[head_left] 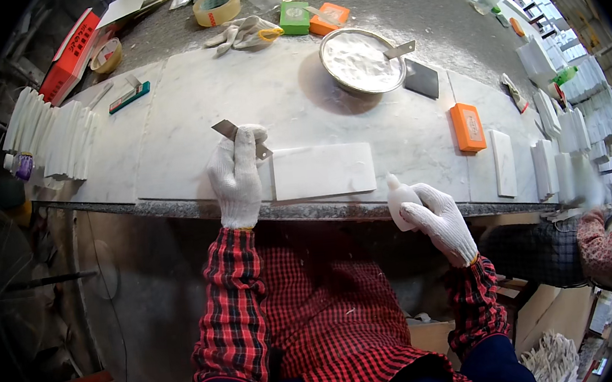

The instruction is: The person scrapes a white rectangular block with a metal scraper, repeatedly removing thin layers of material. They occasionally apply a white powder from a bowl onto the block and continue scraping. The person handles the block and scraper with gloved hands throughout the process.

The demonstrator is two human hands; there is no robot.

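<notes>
A white marble tile (pixel 324 171) lies flat at the front of the table between my gloved hands. At its left, my left hand (pixel 236 179) is closed around a thin metal scraper blade (pixel 225 129), whose ends stick out beyond the fingers. My right hand (pixel 438 222) grips a small white squeeze bottle (pixel 398 203), nozzle upward, off the tile's lower right corner. Behind the tile stands a metal bowl (pixel 355 91) of white paste (pixel 360 60), with a flat metal scraper (pixel 401 50) resting in it. Beside the bowl is a dark grey flat pad (pixel 422 79).
Upright tile stacks (pixel 69 144) stand at left, with more tiles (pixel 504 163) at right. An orange box (pixel 468 128), green blade case (pixel 129 97), spare glove (pixel 245 35) and tape roll (pixel 217 8) lie about. Another person (pixel 548 252) works at right.
</notes>
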